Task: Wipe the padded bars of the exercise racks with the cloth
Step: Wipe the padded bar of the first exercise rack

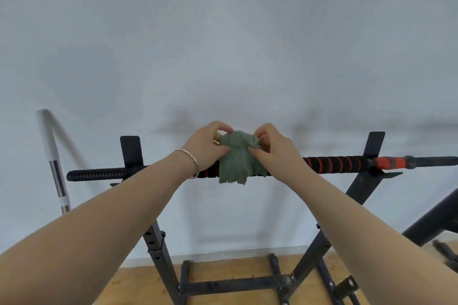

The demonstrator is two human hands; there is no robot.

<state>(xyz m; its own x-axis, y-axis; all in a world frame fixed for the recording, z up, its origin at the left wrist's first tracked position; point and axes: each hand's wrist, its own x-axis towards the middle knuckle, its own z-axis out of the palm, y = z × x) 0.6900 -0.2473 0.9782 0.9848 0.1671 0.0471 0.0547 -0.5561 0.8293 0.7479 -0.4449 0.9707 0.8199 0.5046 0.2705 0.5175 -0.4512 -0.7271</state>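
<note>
Green cloth (235, 158) (draped over padded bar (334, 164)) pinched by left hand (207, 147) and right hand (271, 147).

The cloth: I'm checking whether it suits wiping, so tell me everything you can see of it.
The cloth is dull green and fuzzy, like terry towelling, small and crumpled. It is bunched at the top and hangs over the front of the padded bar, its uneven lower edge just below the bar. The left hand pinches its upper left part and the right hand its upper right. No stains or wetness can be made out.
</note>
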